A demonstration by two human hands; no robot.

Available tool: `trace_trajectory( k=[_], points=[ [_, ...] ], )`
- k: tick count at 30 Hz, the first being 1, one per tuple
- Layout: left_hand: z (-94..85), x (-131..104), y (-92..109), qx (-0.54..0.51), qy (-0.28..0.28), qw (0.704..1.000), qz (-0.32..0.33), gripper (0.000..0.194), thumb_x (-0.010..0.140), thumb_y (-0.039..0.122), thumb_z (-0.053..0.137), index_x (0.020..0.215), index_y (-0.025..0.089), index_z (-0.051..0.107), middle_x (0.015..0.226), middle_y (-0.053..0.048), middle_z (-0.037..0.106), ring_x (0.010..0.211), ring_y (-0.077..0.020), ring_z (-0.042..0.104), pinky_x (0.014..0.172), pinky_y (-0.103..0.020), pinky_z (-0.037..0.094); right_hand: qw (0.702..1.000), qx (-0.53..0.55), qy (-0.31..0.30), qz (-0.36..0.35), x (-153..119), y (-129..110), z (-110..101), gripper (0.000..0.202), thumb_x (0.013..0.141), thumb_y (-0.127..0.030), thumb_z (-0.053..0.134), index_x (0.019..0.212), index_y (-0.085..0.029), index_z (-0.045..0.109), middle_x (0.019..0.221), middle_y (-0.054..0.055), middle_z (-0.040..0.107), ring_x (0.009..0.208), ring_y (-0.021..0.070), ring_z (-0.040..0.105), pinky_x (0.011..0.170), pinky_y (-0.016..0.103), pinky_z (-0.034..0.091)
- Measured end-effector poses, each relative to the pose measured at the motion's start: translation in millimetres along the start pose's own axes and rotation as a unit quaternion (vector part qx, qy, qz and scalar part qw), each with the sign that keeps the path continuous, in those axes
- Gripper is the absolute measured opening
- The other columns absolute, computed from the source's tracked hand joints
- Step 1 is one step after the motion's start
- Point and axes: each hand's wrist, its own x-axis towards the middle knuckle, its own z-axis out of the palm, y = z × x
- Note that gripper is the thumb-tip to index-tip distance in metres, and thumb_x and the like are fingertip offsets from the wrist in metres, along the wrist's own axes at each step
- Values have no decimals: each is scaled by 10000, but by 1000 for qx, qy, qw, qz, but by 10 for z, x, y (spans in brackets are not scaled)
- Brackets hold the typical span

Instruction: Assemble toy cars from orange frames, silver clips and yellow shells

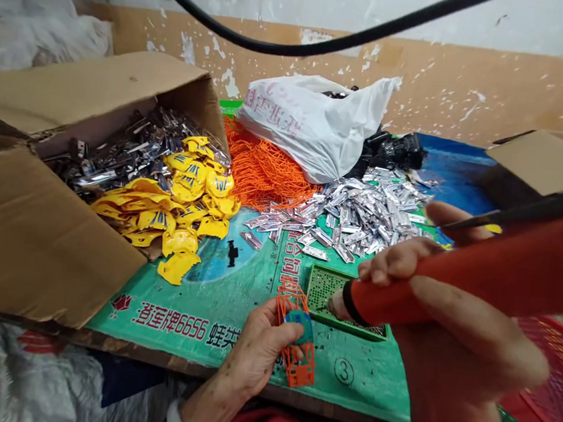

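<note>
My left hand (267, 344) pinches an orange plastic frame (297, 370) with a blue-green plastic piece (303, 326) set in its middle, just above the table's front part. Wrapped round a red electric screwdriver (497, 267), my right hand (461, 324) holds it slanting down to the left. The screwdriver's nose, with a black collar, hangs over a small green tray (319, 279) of tiny dark screws; whether its tip touches them I cannot tell. Behind the tray lies a heap of shiny silver strips (362, 213).
At left, a cardboard box (2, 229) tips out dark glossy parts (137, 149) and yellow plastic pieces (182, 194). Orange frames (265, 176) lie under a white plastic bag (306, 116). Black parts (393, 149) sit behind. A red basket (551, 373) stands right; a black cable (298, 50) hangs overhead.
</note>
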Motion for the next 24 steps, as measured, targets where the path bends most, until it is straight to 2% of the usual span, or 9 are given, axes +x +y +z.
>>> trace_trajectory(
  k=[8, 16, 24],
  points=[
    [-13, 4, -9, -11, -8, 1000, -6, 289, 641, 177, 685, 912, 129, 596, 741, 6, 625, 511, -76, 564, 449, -173, 462, 998, -37, -33, 43, -164, 114, 134, 561, 677, -261, 765, 1180, -299, 522, 712, -29, 596, 627, 159, 565, 593, 340, 515],
    [20, 2, 1, -10, 3, 1000, -10, 292, 637, 184, 685, 909, 124, 599, 715, 12, 618, 471, -64, 532, 451, -180, 463, 996, -76, -35, 39, -183, 157, 125, 563, 684, -212, 733, 1187, -317, 503, 712, -43, 592, 645, 155, 551, 641, 342, 501],
    [0, 21, -15, -17, 4, 1000, -7, 258, 630, 170, 687, 870, 135, 600, 747, 16, 607, 502, -73, 550, 458, -182, 468, 994, -83, -56, 46, -198, 214, 57, 600, 679, -252, 748, 1217, -307, 490, 761, -27, 594, 690, 167, 578, 681, 361, 518]
  ],
)
